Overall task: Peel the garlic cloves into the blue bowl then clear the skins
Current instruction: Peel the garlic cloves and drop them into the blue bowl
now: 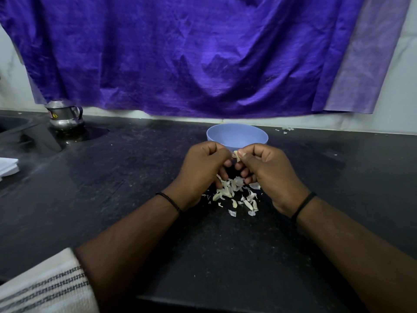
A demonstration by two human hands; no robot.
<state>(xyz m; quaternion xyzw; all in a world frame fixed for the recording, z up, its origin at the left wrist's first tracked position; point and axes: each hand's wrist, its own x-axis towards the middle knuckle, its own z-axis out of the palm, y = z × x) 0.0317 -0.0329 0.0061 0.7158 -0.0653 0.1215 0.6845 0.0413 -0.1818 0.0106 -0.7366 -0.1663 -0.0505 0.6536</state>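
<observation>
**Both hands working one garlic clove above the skin pile, blue bowl just behind**

Nearest the camera, a white sleeve with grey stripes [42, 288] covers the left upper forearm at the lower left corner. Both bare forearms reach forward over the dark counter [112, 199], each wrist wearing a black band.

Between the wrists lies a loose pile of garlic skins and cloves [234, 195], pale scraps scattered on the counter right under the hands. To either side of the pile the dark surface runs open, left towards a white folded cloth [8, 167] at the frame edge and right to the edge of the view.

The left hand [200, 172] and the right hand [268, 175] meet knuckle to knuckle above the pile, fingers curled inward. A garlic clove [236, 155] shows between the two thumbs; the grip of each hand pinches it, thumb tips close together.

Just beyond the hands stands the blue bowl [237, 135], its near rim partly hidden by the knuckles; what it holds cannot be seen from here. A few more skin scraps [286, 129] lie at the back right near the wall. Far left, a steel jug [64, 116] sits beside a recess in the counter. A purple cloth [180, 53] hangs over the wall behind, its hem ending just above the counter's back edge.
</observation>
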